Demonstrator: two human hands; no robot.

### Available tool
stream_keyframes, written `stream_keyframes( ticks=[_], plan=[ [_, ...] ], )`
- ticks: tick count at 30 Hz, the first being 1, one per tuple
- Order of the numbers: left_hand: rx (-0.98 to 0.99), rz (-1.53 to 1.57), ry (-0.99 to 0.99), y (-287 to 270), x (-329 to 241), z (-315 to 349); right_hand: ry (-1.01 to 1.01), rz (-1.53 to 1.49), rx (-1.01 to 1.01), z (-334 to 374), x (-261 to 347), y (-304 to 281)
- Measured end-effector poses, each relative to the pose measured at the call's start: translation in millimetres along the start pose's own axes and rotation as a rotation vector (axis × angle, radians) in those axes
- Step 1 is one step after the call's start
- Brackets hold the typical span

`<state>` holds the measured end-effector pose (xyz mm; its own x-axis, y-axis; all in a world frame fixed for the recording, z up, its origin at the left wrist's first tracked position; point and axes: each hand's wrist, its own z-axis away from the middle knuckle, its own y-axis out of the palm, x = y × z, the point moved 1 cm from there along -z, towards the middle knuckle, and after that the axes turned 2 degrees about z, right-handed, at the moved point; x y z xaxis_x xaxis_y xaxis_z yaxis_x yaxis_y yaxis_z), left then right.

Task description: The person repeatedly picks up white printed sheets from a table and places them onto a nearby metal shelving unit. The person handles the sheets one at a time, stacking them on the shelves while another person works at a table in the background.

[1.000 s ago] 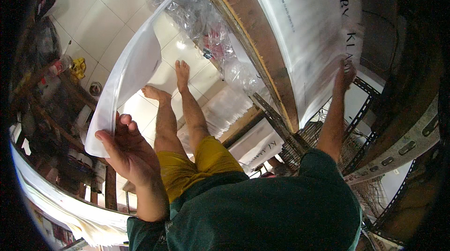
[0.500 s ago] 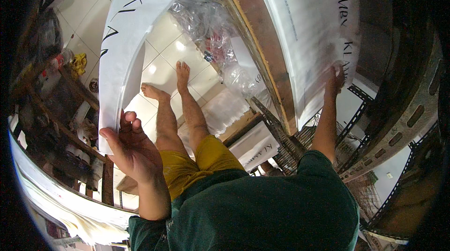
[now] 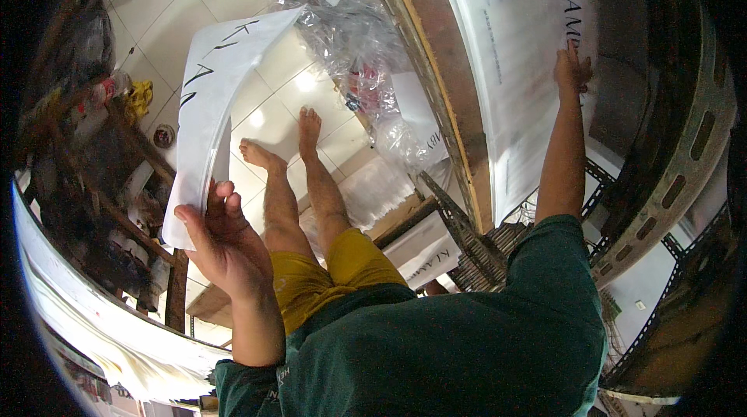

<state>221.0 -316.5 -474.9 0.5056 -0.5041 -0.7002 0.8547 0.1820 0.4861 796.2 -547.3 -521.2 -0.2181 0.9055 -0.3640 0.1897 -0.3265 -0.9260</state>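
Observation:
A thin bundle of white printed sheets [image 3: 204,98] stands up from my left hand [image 3: 226,246], bending over toward its far end. My left thumb presses the near end against the curled fingers. Over on the right, a larger stack of white sheets [image 3: 513,98] with black lettering lies on a wooden surface [image 3: 436,36]. My right hand [image 3: 573,73] rests on that stack's right side, fingers partly spread over the lettering. Whether any sheet is pinched there does not show.
Crumpled clear plastic [image 3: 342,36] lies on the tiled floor beyond my feet, beside the wooden edge. Slotted metal shelving [image 3: 685,176] curves along the right. At lower left is a thick pile of white sheets [image 3: 117,339]. A dark cluttered rack [image 3: 101,207] stands at left.
My right hand has moved farther away along the stack, and the arm is stretched out more. The bundle in my left hand has shifted slightly right and is still held.

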Motion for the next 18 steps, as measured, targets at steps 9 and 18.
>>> stream_keyframes(
  ticks=[9, 18],
  plan=[
    [-0.036, 0.038, -0.137, 4.5, 1.9, -4.7, 0.072, 0.035, -0.138, 28.6, 31.0, -36.7],
    [-0.125, -0.020, -0.354, 16.2, 1.3, 3.8, -0.559, -1.397, 0.419, 333.3, 171.0, -131.9]
  ],
)
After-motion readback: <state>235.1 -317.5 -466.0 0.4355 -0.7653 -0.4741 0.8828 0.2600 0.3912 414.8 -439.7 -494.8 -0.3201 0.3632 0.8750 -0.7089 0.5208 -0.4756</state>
